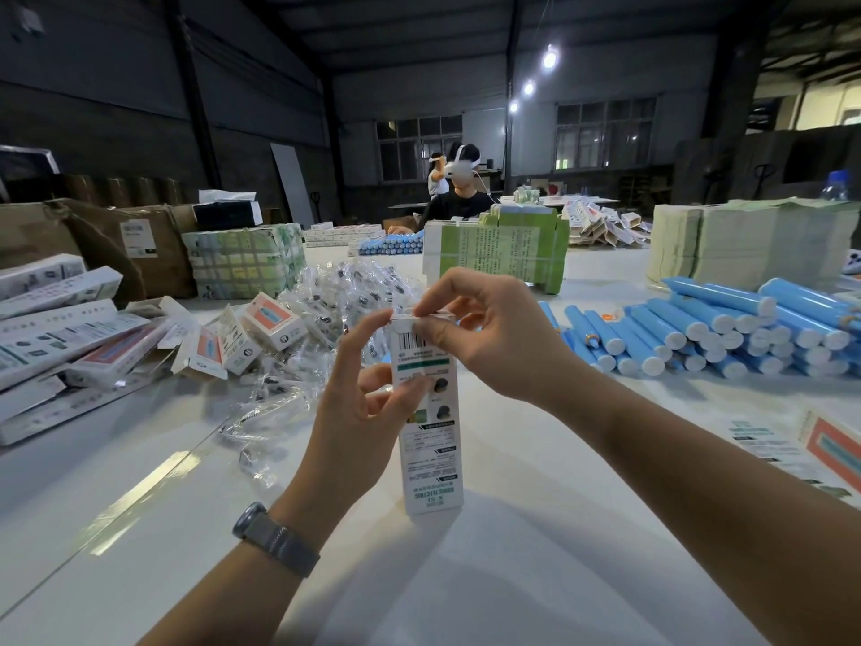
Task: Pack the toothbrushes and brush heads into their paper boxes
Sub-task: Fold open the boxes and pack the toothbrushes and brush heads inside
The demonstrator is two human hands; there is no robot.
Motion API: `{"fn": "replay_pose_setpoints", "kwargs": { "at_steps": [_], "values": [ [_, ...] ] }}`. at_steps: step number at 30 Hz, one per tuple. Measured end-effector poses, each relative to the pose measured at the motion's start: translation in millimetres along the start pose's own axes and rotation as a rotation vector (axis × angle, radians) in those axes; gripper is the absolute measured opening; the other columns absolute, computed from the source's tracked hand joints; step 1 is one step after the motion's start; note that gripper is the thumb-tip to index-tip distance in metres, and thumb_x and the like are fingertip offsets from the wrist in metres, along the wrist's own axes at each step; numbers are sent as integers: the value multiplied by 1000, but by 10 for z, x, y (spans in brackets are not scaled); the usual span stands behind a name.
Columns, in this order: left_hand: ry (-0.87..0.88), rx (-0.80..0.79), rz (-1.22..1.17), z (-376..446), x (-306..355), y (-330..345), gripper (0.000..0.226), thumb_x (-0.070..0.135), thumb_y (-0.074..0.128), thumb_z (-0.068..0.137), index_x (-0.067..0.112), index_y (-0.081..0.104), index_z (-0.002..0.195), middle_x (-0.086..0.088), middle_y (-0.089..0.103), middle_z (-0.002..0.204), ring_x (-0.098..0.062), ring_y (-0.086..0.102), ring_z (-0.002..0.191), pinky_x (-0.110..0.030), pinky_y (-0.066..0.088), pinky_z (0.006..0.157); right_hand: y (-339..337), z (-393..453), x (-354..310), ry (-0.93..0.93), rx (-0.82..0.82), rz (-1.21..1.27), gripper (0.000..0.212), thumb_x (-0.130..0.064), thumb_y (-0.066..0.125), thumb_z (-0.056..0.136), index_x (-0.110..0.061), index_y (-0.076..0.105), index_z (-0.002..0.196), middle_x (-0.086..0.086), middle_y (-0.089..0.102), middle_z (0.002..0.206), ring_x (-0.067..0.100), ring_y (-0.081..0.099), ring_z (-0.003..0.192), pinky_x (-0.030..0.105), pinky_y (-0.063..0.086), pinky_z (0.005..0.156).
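We see a tall paper box (431, 426) standing upright on the white surface (536, 575), near its front edge. The left hand (358, 403) holds it in a narrow grip around the middle, while the right hand (480, 328) pinches the top flap. Bagged brush heads (326, 296) lie heaped behind, and blue toothbrush tubes (727, 328) are stacked to the right.

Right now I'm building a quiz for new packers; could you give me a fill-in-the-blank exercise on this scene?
1. The left hand grips the ____ paper box.
2. The right hand pinches the box's ____ end.
3. The blue tubes lie to the box's ____.
4. The watch is on the ____ wrist.

Missing words: upright; top; right; left
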State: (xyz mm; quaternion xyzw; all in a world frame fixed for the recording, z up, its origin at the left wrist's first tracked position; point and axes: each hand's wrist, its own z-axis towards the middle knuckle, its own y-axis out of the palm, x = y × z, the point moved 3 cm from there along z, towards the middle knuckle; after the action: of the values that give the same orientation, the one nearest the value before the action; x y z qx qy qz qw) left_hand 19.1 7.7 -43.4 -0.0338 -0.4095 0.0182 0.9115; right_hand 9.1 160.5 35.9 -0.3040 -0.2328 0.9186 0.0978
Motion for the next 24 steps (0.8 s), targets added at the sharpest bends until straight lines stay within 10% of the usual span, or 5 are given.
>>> {"fn": "replay_pose_setpoints", "kwargs": {
  "at_steps": [14,20,24],
  "values": [
    [29,-56,56,0,54,25,54,37,68,83,69,42,117,10,74,103,-17,74,92,-28,60,67,-101,62,-45,66,-71,86,19,-14,67,92,-26,62,78,-2,71,80,25,69,77,45,60,70],
    [54,-89,90,-30,107,37,54,26,53,92,71,40,119,14,72,108,-10,71,95,-19,56,68,-127,71,10,135,-107,206,23,-11,66,91,-23,64,72,16,73,86,35,64,82,31,53,67],
    [68,-95,106,-36,132,43,53,26,52,92,70,41,118,18,71,108,-8,70,97,-17,56,68,-115,63,13,133,-125,177,21,-13,68,91,-23,64,73,8,74,81,10,63,68,24,52,63]
  ]
}}
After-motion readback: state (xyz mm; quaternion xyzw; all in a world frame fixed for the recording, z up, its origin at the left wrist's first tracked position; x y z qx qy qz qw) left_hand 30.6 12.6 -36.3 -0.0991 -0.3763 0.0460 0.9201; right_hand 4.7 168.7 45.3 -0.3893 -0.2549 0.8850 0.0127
